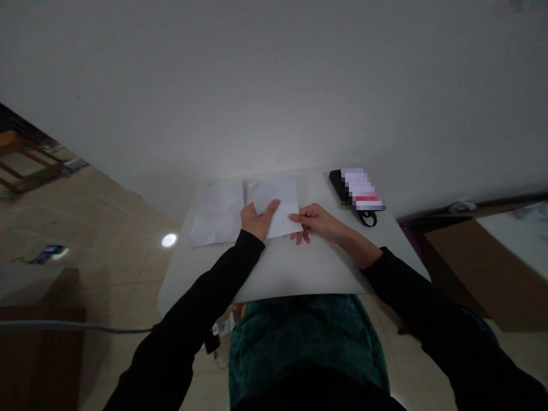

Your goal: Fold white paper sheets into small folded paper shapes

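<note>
A white sheet of paper (280, 194) is held between my two hands above the table. My left hand (257, 219) grips its left side, thumb lying on top and the other fingers hidden behind. On the right edge, my right hand (314, 221) pinches the paper between thumb and fingers, with its lower fingers curled underneath. Another white sheet (217, 212), slightly creased, lies flat on the table just left of my left hand.
The white table (295, 274) stands against a grey wall (274, 85). A black phone-like device or case (338, 185) with a strap and a blurred face lies at its back right. A cardboard box (483, 268) sits on the right; a grey cable (77, 326) crosses the lower left.
</note>
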Available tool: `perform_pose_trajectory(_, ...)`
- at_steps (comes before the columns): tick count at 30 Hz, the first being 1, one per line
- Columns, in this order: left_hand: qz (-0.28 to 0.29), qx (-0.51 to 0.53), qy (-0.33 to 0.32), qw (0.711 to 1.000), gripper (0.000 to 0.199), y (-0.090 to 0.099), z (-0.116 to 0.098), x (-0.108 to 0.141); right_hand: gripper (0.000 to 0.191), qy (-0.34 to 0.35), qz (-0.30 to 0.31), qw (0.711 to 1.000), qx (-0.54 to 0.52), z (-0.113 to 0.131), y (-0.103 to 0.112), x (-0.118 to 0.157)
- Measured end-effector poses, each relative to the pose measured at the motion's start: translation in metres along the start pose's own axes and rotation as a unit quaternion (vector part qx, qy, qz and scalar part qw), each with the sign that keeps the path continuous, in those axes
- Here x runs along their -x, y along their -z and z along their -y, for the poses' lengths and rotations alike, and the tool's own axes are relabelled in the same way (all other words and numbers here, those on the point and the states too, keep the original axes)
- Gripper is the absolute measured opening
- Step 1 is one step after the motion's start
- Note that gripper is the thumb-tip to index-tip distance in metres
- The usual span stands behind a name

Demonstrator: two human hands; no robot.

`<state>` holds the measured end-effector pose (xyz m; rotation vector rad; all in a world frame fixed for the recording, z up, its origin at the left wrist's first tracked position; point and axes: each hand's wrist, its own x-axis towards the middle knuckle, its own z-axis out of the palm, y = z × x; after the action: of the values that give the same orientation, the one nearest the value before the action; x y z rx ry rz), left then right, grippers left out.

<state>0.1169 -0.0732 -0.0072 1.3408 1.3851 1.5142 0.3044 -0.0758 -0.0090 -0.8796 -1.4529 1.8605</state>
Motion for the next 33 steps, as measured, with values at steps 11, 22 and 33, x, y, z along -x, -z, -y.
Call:
perform_pose_trajectory(11,0.134,0.04,0.121,0.983,0.044,-0.003,-0.001,-0.001,0.051,0.05,-0.051,0.997,0.032,0.016,0.005,0.0)
perform_pose_trajectory(22,0.118,0.012,0.122,0.985,0.053,-0.003,0.003,0.001,0.052,0.08,-0.118,0.985,0.096,0.011,0.011,-0.003)
perform_pose_trajectory(33,0.191,0.043,0.106,0.975,0.054,-0.001,0.002,-0.002,0.051,0.143,-0.218,0.953,0.157,0.018,0.012,-0.002)
